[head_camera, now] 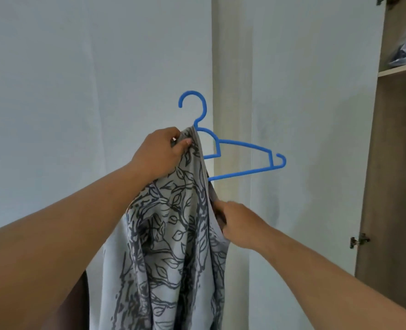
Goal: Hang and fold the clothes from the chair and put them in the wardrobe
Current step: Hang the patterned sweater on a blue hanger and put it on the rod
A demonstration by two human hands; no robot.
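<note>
While the wardrobe stands open at right, one leaf-printed grey garment goes onto one blue plastic hanger.
Left hand pinches the fabric's top against the hanger neck; right hand grips its edge lower. Best to stretch that opening over the bare arm, keeping the hanger level.

A home bedroom: open wardrobe with shelf, plain white walls.
</note>
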